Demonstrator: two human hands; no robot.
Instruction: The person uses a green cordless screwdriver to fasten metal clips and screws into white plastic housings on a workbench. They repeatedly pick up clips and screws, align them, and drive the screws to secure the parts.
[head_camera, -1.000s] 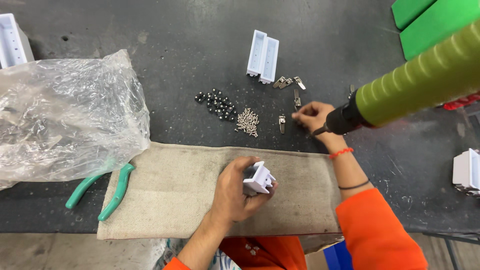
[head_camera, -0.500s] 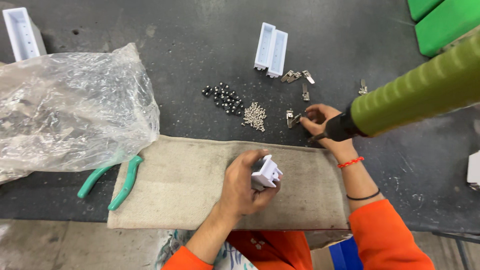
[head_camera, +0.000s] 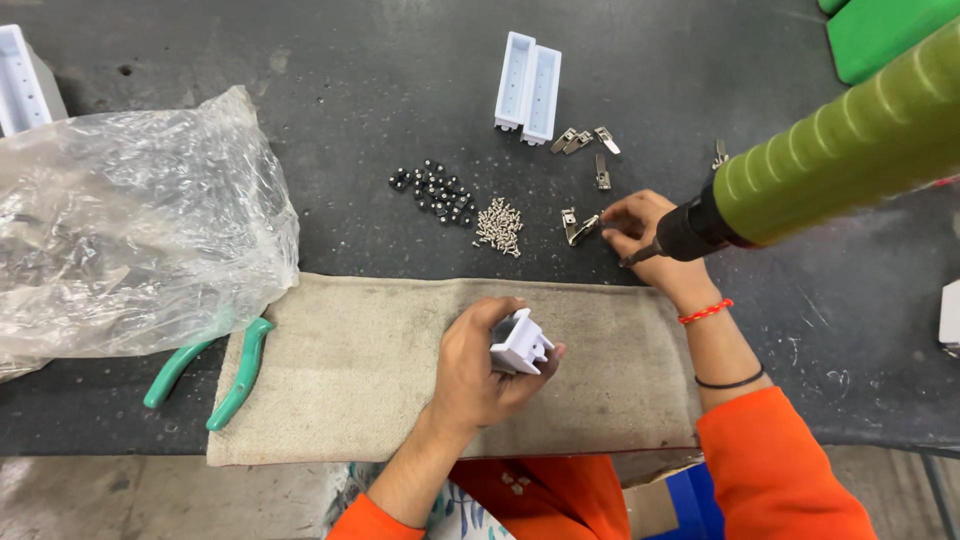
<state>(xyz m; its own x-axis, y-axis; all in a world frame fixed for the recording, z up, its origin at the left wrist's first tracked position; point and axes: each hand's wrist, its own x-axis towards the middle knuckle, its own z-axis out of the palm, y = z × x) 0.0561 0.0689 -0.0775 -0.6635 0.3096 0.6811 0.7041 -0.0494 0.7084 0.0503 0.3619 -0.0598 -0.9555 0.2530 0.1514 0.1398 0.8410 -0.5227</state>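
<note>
My left hand (head_camera: 478, 372) grips a small white plastic housing (head_camera: 520, 346) just above a beige cloth (head_camera: 340, 370) at the table's front. My right hand (head_camera: 640, 222) holds a green electric screwdriver (head_camera: 840, 140), its dark nose lying across the palm. The fingertips of that hand touch a bent metal clip (head_camera: 578, 227) on the dark table. A pile of small silver screws (head_camera: 498, 226) lies just left of the clip, and a cluster of small black pieces (head_camera: 432, 188) lies further left.
Two long white housings (head_camera: 528, 88) and several more metal clips (head_camera: 585, 142) lie behind. A crumpled clear plastic bag (head_camera: 130, 230) fills the left, with green-handled pliers (head_camera: 215, 375) at its foot. Green bins (head_camera: 880, 35) stand far right; white parts (head_camera: 22, 75) far left.
My right hand's fingertips have closed in on the metal clip. My left hand has kept the white housing over the cloth. The view has shifted slightly.
</note>
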